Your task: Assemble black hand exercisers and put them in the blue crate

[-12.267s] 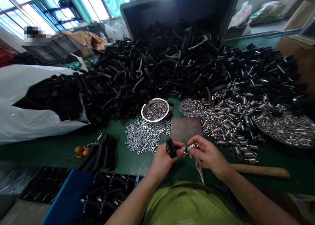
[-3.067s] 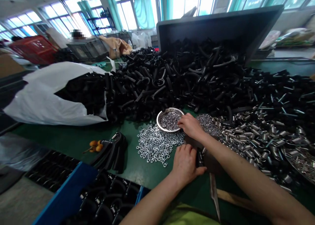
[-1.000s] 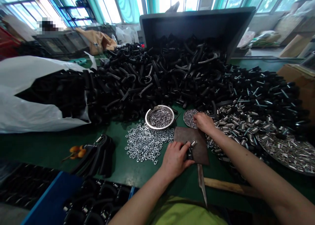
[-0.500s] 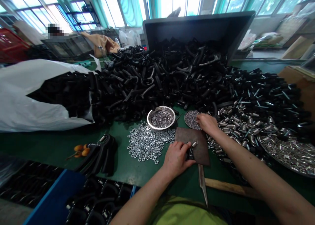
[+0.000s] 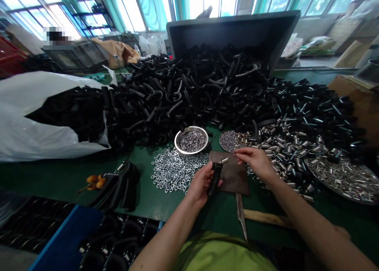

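Observation:
My left hand (image 5: 201,184) is closed round a black plastic handle (image 5: 215,178), which is raised over the dark metal plate (image 5: 237,178). A metal spring (image 5: 224,160) sticks out from the handle's upper end. Close by on the right, my right hand (image 5: 254,160) has its thumb and fingertips pinched together, pointing at the spring. Whatever is in the pinch is too small to name. Behind that hand lies a dish of tiny metal parts (image 5: 227,140). A round metal bowl of pins (image 5: 192,140) and a heap of nuts (image 5: 171,170) are to the left.
A hammer (image 5: 266,217) lies before the plate. Black parts (image 5: 183,93) are heaped across the back, below a grey bin (image 5: 233,30). Springs (image 5: 284,148) and a tray of metal pins (image 5: 343,180) spread right. Orange fruit (image 5: 96,181) and a blue crate (image 5: 65,235) are left.
My left hand has lifted the black handle off the plate and tilted it up. My right hand has come back from the dish of tiny parts towards the spring, fingers pinched.

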Tool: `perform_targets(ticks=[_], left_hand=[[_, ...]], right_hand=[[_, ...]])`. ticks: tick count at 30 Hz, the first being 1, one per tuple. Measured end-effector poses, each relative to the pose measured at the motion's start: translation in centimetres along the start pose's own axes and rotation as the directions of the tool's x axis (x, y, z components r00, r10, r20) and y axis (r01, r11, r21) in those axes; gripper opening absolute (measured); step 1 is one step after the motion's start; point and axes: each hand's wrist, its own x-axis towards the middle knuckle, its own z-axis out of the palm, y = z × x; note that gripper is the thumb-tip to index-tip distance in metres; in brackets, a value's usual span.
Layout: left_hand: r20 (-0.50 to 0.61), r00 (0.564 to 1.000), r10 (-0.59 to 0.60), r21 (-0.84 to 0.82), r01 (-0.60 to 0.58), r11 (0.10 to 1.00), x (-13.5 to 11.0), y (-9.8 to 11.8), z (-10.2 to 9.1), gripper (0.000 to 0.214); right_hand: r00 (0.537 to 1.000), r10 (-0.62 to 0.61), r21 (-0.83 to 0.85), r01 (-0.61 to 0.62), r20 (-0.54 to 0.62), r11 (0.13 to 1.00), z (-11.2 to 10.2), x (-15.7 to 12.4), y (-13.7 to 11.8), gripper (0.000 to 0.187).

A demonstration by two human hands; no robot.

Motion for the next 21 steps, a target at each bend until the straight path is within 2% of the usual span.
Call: perform_targets(ticks=[3,7,12,17,21], left_hand=[[0.047,0.991,-0.125,-0.211,0.132,0.969,-0.7,0.0,0.0,0.041],[0.115,0.979,-0.166,-0.285,0.193,0.939,-1.5,-0.4,0.2,0.038],[0.142,0.979,-0.147,-0.273,0.182,0.945,-1.8,-0.5,0.3,0.038],[0.159,0.973,-0.17,-0.162,0.196,0.967,-1.3,0.0,-0.3,0.035],[0.154,0.972,-0.178,-0.132,0.199,0.971,-0.8,0.0,-0.5,0.038]], right_hand=[[1.0,0.023,0.232,-0.021,-0.006,0.973,1.5,-3.3,-1.3,0.021],[0.999,-0.039,0.128,0.042,-0.033,0.991,3.2,-5.4,-2.1,0.008],[0.986,-0.163,0.003,0.163,-0.029,0.987,3.2,-5.0,-2.3,0.005],[0.967,-0.242,0.068,0.237,0.078,0.969,2.4,-4.5,-2.4,0.006],[0.959,-0.263,0.048,0.259,0.105,0.965,2.3,-4.4,-2.1,0.008]])
